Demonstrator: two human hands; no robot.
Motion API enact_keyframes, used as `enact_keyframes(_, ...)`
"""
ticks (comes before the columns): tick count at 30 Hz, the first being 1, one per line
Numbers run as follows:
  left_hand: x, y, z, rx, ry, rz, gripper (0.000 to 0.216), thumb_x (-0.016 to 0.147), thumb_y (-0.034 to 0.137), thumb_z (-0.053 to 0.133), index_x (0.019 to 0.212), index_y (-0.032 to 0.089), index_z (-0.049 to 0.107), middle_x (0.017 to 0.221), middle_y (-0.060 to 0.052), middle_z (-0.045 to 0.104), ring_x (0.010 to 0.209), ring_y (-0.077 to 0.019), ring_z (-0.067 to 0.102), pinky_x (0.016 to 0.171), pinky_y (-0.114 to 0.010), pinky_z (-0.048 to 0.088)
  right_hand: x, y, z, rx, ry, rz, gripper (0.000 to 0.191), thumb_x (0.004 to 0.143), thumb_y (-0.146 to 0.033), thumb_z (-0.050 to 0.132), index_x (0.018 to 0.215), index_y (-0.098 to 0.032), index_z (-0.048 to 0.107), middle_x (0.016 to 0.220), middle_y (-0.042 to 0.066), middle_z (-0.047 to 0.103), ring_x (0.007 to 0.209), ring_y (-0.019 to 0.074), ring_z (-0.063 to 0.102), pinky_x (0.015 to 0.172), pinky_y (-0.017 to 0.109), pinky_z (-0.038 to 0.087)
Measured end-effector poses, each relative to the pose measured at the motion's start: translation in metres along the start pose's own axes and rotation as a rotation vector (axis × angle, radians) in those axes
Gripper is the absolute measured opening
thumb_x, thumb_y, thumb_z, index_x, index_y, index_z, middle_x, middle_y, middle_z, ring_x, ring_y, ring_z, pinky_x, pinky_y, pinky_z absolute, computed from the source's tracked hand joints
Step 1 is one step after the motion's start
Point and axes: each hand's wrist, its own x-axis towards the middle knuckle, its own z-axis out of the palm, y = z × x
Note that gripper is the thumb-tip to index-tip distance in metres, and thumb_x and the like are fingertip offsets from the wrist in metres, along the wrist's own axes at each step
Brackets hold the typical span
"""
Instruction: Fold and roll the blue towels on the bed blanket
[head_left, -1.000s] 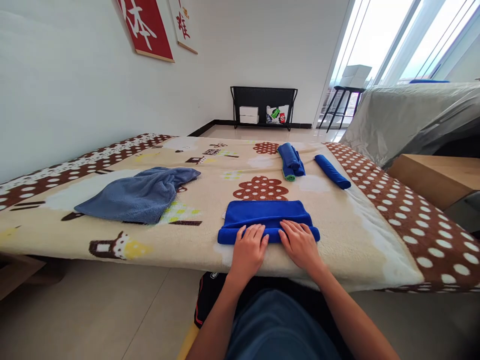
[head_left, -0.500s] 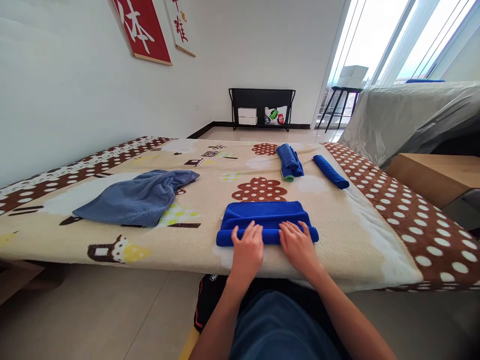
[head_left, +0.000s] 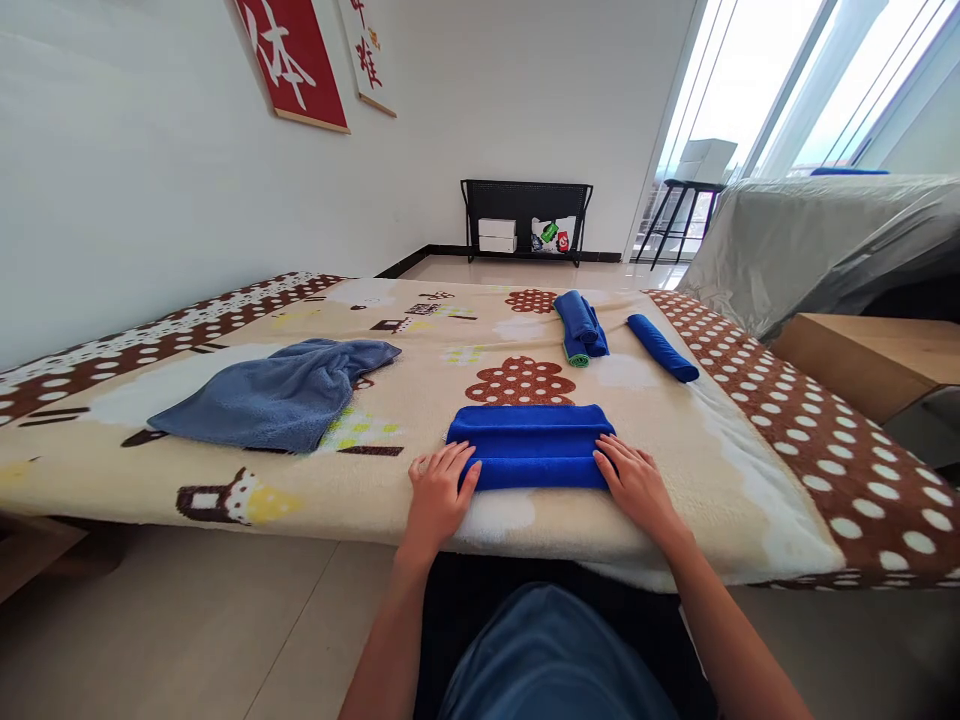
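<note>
A bright blue towel (head_left: 532,440) lies partly rolled on the patterned blanket, with its rolled strip along the near side. At its left end my left hand (head_left: 442,490) is closed on the edge, thumb on the near roll and fingers farther back. My right hand (head_left: 637,485) is closed on the opposite end, its fingertips over the towel's edge. What lies under the fingertips is hidden. Beyond the towel are a rolled blue towel with green edging (head_left: 580,325) and a slim blue roll (head_left: 661,347). A crumpled grey-blue towel (head_left: 274,395) lies to the left.
The beige blanket (head_left: 720,500) has a brown dotted border and covers the bed-like surface. A cardboard box (head_left: 862,350) and a plastic-covered piece of furniture (head_left: 810,230) stand at the right. Against the far wall is a black rack (head_left: 525,200). A stool (head_left: 682,215) stands near the window.
Both hands have moved apart, from the middle of the near roll out to the towel's two ends. The towel looks straighter and its ends more even.
</note>
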Motion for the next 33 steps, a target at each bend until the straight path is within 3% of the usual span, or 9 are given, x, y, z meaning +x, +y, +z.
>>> enact_keyframes(5, -0.014, -0.017, -0.01, -0.057, 0.056, 0.104, 0.035, 0.105, 0.027, 0.041, 0.133, 0.035, 0.06, 0.136, -0.003, 0.066, 0.133, -0.0238, 0.056, 0.112, -0.051, 0.022, -0.004, 0.005, 0.006, 0.028, 0.062, -0.04, 0.043, 0.107, -0.045, 0.035, 0.132, -0.023, 0.062, 0.14, 0.006, 0.061, 0.133, 0.0241, 0.053, 0.109, 0.046, 0.038)
enact_keyframes(9, -0.02, -0.012, -0.017, -0.024, 0.211, 0.138, 0.035, 0.101, 0.02, 0.048, 0.13, 0.034, 0.062, 0.129, -0.004, 0.07, 0.125, -0.023, 0.061, 0.108, -0.048, 0.024, -0.011, 0.003, 0.007, 0.0, 0.301, -0.111, 0.03, 0.102, -0.036, 0.05, 0.121, -0.021, 0.067, 0.133, 0.008, 0.065, 0.125, 0.0246, 0.058, 0.105, 0.043, 0.041)
enact_keyframes(11, -0.022, -0.011, -0.022, -0.027, 0.195, 0.15, 0.036, 0.099, 0.016, 0.049, 0.129, 0.032, 0.063, 0.124, -0.004, 0.072, 0.118, -0.0212, 0.064, 0.104, -0.044, 0.028, -0.018, 0.004, 0.006, -0.011, 0.379, -0.176, 0.023, 0.1, -0.026, 0.053, 0.115, -0.022, 0.069, 0.127, 0.008, 0.068, 0.119, 0.0231, 0.06, 0.102, 0.042, 0.042)
enact_keyframes(14, -0.024, -0.012, -0.03, -0.053, 0.052, 0.165, 0.039, 0.096, 0.013, 0.048, 0.127, 0.031, 0.064, 0.125, -0.003, 0.07, 0.115, -0.02, 0.063, 0.101, -0.041, 0.032, -0.029, 0.009, 0.001, 0.034, 0.315, -0.268, 0.028, 0.098, -0.018, 0.05, 0.119, -0.023, 0.068, 0.119, 0.006, 0.071, 0.111, 0.0203, 0.063, 0.098, 0.039, 0.043)
enact_keyframes(19, -0.022, -0.019, -0.035, -0.065, -0.108, 0.102, 0.05, 0.089, 0.012, 0.046, 0.133, 0.034, 0.059, 0.137, -0.001, 0.063, 0.126, -0.0216, 0.057, 0.105, -0.04, 0.033, -0.036, 0.015, -0.01, 0.091, 0.133, -0.276, 0.044, 0.092, -0.02, 0.049, 0.135, -0.024, 0.06, 0.134, 0.007, 0.064, 0.126, 0.0241, 0.057, 0.104, 0.043, 0.041)
enact_keyframes(22, -0.019, -0.021, -0.027, -0.07, -0.1, 0.087, 0.056, 0.087, 0.01, 0.043, 0.136, 0.034, 0.056, 0.138, -0.002, 0.062, 0.127, -0.0216, 0.056, 0.104, -0.04, 0.035, -0.035, 0.016, -0.011, 0.093, 0.085, -0.239, 0.05, 0.088, -0.019, 0.048, 0.137, -0.023, 0.058, 0.136, 0.007, 0.063, 0.129, 0.0249, 0.055, 0.107, 0.045, 0.038)
enact_keyframes(26, -0.016, -0.022, -0.018, -0.076, -0.071, 0.081, 0.053, 0.09, 0.009, 0.04, 0.134, 0.031, 0.057, 0.137, -0.003, 0.062, 0.129, -0.0223, 0.054, 0.105, -0.041, 0.033, -0.027, 0.017, -0.007, 0.133, 0.088, -0.161, 0.044, 0.091, -0.02, 0.047, 0.133, -0.024, 0.06, 0.132, 0.006, 0.065, 0.125, 0.0245, 0.057, 0.105, 0.044, 0.038)
enact_keyframes(33, -0.02, -0.016, -0.027, -0.086, -0.043, 0.075, 0.047, 0.09, 0.012, 0.04, 0.13, 0.028, 0.06, 0.127, -0.004, 0.067, 0.119, -0.0228, 0.058, 0.1, -0.04, 0.036, -0.022, 0.018, -0.017, 0.266, 0.063, -0.055, 0.034, 0.09, -0.024, 0.049, 0.12, -0.022, 0.064, 0.11, 0.006, 0.07, 0.107, 0.0245, 0.061, 0.099, 0.042, 0.039)
